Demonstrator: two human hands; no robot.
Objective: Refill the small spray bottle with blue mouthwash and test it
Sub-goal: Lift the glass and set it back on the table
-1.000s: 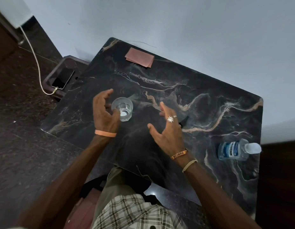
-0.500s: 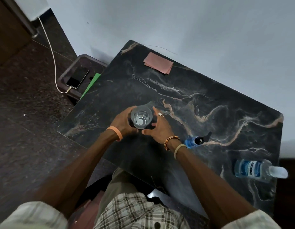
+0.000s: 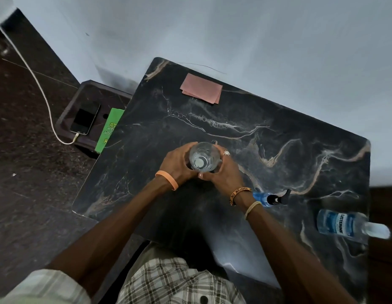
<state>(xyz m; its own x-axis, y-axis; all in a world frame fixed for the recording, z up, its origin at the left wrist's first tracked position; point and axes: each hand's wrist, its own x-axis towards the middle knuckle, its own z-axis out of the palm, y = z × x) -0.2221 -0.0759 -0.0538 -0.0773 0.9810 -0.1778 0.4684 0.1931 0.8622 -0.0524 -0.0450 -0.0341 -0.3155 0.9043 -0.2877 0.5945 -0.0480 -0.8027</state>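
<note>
A clear drinking glass (image 3: 203, 157) stands on the dark marble table (image 3: 267, 137) near its middle. My left hand (image 3: 176, 164) grips it from the left and my right hand (image 3: 225, 172) grips it from the right, thumbs meeting at the near side. The small spray bottle (image 3: 270, 198), blue with a black pump top, lies on its side just right of my right wrist. Further right, near the table's edge, the blue mouthwash bottle (image 3: 344, 224) lies on its side with its cap pointing right.
A folded pink cloth (image 3: 200, 88) lies at the table's far edge by the wall. Left of the table a low dark stand (image 3: 85, 93) holds a phone (image 3: 85, 117) on a white cable and a green book (image 3: 109, 129).
Both hands have closed around the glass; a second ago they hovered open on either side of it. The view has shifted, so the table sits further right.
</note>
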